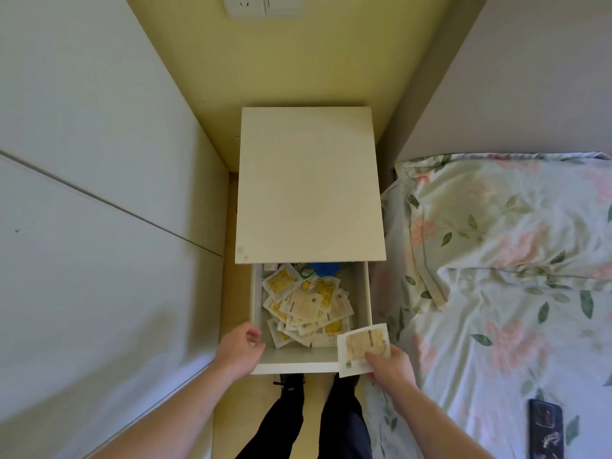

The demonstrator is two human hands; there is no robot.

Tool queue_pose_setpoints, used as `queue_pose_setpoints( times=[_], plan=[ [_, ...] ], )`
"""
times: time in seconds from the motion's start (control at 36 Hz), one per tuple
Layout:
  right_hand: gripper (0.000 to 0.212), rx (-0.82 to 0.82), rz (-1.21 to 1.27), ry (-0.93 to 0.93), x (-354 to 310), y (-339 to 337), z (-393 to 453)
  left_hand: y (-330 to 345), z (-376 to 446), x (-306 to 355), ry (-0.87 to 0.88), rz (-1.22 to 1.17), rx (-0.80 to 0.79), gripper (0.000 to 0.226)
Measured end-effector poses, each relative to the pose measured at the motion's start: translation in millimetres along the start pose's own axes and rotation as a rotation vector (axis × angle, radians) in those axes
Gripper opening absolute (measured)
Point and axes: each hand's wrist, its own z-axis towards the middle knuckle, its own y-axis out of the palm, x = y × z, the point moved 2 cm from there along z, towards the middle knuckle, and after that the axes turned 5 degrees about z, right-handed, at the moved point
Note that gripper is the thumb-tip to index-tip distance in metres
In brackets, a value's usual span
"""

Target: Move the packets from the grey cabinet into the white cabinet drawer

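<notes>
The white cabinet (309, 183) stands below me with its drawer (291, 366) pulled out. Several yellow and white packets (306, 309) lie in a loose heap inside the drawer. My right hand (390, 367) pinches one packet (362, 347) by its lower edge, over the drawer's front right corner. My left hand (240, 351) hovers at the drawer's front left corner with loosely curled fingers and holds nothing. The grey cabinet (82, 210) fills the left side, its doors closed.
A bed with a floral sheet (496, 293) lies close on the right, with a dark phone (544, 429) on it. A blue item (326, 268) sits at the back of the drawer. My legs (318, 419) stand in the narrow gap in front of the drawer.
</notes>
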Motion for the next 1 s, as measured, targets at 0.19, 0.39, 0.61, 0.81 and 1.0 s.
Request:
queue_pose_setpoints(
  times=[0.19,0.39,0.61,0.81,1.0],
  plan=[
    [0.041,-0.081,-0.034,-0.010,-24.2,45.4,1.5,-13.2,-19.2,-8.3,0.062,-0.019,0.057,0.013],
    [0.067,-0.066,-0.162,-0.055,-22.6,40.1,-15.4,-18.3,-35.5,3.9,0.130,0.026,0.046,0.014],
    [0.061,-0.037,-0.220,-0.179,-9.7,10.9,-50.1,-15.6,-63.8,27.5,0.236,0.139,0.026,0.021],
    [0.055,0.023,-0.284,-0.359,-7.5,-25.9,-117.3,-25.4,-121.0,63.6,0.446,0.292,-0.007,0.029],
    [0.054,0.089,-0.167,-0.423,22.5,-68.0,-185.9,-30.2,-194.3,95.0,0.637,0.478,0.019,0.037]
  ],
)
